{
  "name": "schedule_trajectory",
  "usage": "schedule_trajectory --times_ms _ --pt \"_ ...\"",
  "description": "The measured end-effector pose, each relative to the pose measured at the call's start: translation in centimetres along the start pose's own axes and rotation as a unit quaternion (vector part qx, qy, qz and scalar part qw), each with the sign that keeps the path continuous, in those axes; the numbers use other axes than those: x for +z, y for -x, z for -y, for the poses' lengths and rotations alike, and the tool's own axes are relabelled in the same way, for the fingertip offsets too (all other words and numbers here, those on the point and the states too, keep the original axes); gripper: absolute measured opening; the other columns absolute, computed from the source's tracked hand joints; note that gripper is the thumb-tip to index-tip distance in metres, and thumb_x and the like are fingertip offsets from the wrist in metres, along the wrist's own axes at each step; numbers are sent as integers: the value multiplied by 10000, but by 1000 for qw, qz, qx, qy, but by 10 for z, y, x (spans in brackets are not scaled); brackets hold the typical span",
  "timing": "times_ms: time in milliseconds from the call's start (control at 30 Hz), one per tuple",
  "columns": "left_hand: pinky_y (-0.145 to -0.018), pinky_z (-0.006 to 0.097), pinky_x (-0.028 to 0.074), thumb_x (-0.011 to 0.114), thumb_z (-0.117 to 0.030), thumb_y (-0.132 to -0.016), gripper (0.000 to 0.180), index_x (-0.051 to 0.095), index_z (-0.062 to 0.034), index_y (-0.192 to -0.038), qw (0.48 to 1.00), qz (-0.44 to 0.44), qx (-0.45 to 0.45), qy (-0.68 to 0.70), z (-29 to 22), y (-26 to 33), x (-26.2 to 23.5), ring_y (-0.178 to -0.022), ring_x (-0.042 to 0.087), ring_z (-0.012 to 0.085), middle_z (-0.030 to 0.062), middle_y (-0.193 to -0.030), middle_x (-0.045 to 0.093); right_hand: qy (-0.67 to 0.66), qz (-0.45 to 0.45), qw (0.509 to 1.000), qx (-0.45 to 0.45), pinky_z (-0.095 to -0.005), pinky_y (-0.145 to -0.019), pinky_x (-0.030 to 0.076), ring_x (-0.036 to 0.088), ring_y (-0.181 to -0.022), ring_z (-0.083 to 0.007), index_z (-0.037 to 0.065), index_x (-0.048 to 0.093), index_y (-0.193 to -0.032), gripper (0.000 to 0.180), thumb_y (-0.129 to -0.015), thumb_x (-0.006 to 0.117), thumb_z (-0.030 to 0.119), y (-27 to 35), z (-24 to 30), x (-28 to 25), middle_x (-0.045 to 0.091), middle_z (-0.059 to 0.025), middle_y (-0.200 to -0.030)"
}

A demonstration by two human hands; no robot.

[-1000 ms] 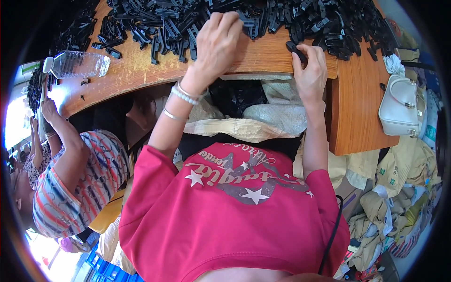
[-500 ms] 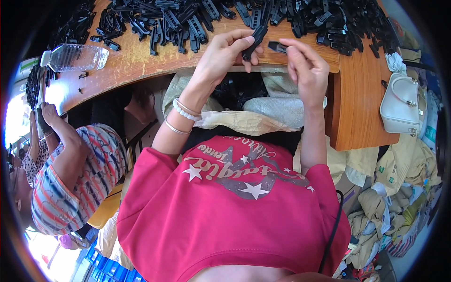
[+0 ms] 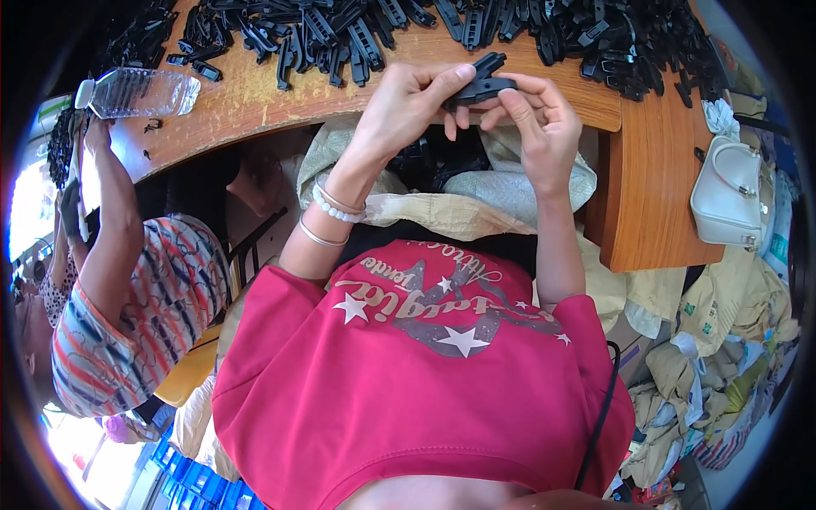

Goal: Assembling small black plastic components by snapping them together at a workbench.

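Above the near edge of the wooden table, my left hand (image 3: 410, 104) pinches a long black plastic part (image 3: 488, 65) between thumb and fingers. A second, tapered black plastic piece (image 3: 493, 87) is gripped by my right hand (image 3: 546, 127), thumb against its end. The two pieces meet or overlap between my hands; whether they are joined I cannot tell. Beyond them, loose black plastic parts (image 3: 361, 53) lie heaped along the back of the table, with another heap (image 3: 629, 59) farther right.
A clear plastic bottle (image 3: 144, 93) lies at the table's left. Below the edge hangs an open woven sack (image 3: 493, 189) with dark contents. A white handbag (image 3: 727, 191) sits beside the wooden cabinet (image 3: 654, 195) at right. A co-worker in a striped top (image 3: 144, 314) works at left.
My right hand has moved left, bringing its black piece against the one in my left hand. At left, the co-worker's arm has shifted.
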State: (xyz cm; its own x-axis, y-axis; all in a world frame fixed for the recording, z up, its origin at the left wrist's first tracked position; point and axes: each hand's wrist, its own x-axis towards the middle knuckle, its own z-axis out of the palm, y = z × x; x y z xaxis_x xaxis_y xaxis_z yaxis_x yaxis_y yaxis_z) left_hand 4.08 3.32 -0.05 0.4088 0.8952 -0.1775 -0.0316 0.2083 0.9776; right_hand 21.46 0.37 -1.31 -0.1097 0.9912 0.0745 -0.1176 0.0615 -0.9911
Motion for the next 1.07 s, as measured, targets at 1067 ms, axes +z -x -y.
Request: schedule_trajectory --times_ms 1067 --pt "-593 354 508 587 -58 -777 343 615 -91 -1118 699 -101 327 -628 20 -74 -13 -691 626 281 107 -899 570 575 -149 795 -119 -420 -719 502 617 -946 -327 77 604 -1062 283 -807 667 182 -41 -33 -38 570 -175 -1141"
